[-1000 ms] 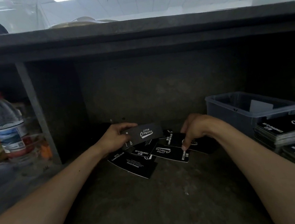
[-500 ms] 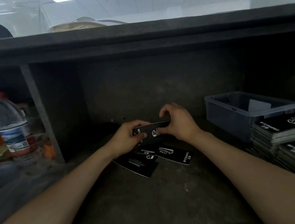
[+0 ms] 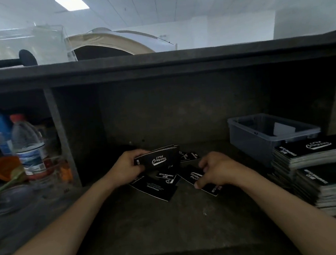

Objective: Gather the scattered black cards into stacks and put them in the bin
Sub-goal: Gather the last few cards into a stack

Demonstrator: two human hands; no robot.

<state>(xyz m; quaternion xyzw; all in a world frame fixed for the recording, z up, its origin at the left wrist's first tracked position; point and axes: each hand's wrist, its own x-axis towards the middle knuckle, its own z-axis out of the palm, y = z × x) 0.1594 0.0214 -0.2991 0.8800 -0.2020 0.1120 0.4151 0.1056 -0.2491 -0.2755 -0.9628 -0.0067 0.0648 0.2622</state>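
The left hand point(image 3: 126, 169) holds a card stack point(image 3: 159, 159) in curled fingers; the right hand point(image 3: 216, 168) pinches a loose card point(image 3: 190, 176).

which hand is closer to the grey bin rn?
Right. The right hand, pinching a loose card, is just left of the bin and nearer the camera; the left hand holds the card stack farther left.

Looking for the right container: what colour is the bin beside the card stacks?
The bin is translucent blue-grey; the head view shows it best.
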